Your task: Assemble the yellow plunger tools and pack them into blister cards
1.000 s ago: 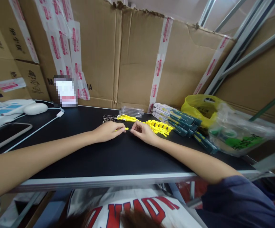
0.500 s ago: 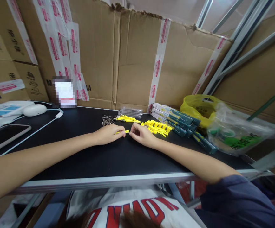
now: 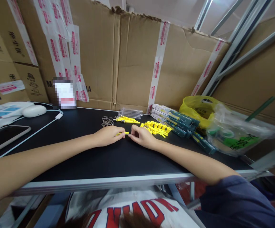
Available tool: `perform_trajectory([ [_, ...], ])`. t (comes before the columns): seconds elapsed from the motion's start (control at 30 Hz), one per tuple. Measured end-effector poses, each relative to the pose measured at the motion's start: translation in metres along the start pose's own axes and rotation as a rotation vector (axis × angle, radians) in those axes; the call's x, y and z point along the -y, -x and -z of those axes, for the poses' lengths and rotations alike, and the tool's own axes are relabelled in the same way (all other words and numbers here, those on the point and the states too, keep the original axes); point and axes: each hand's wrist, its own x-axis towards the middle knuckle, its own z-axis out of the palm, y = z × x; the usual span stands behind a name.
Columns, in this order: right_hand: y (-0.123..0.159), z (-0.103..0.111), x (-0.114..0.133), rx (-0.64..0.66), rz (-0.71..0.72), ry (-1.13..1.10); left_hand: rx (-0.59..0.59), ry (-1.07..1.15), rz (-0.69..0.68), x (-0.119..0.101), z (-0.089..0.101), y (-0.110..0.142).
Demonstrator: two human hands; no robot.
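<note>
My left hand (image 3: 110,135) is closed round a thin yellow plastic stick (image 3: 127,133), whose end pokes out past the fingertips toward the right. Just across from that end, my right hand (image 3: 140,136) is in a pinch, thumb against fingers; whatever lies between them is too small to make out. Behind the hands are several yellow sticks with metal tips (image 3: 129,119) in a row, a heap of metal wire pieces (image 3: 108,121) to their left, and a cluster of yellow plastic caps and pieces (image 3: 157,128) beside my right hand.
Clear plastic tubes (image 3: 130,113) lie at the back. Dark green printed boxes (image 3: 179,118) are stacked to the right, near a yellow bag (image 3: 196,109) and a clear plastic bag (image 3: 234,133). A phone (image 3: 6,137), cable and power strip (image 3: 6,114) occupy the left. Cardboard (image 3: 137,63) walls the back.
Both hands stay nearly in place, fingertips still close together at the yellow stick. My right hand's fingers have shifted slightly; the whole view has moved a little.
</note>
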Motion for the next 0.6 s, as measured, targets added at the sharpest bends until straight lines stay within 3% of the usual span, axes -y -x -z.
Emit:
perform_trajectory([
  [0.6, 0.0002, 0.0004, 0.0000, -0.007, -0.043, 0.039, -0.021, -0.030, -0.012, -0.0019, -0.0001, -0.0004],
])
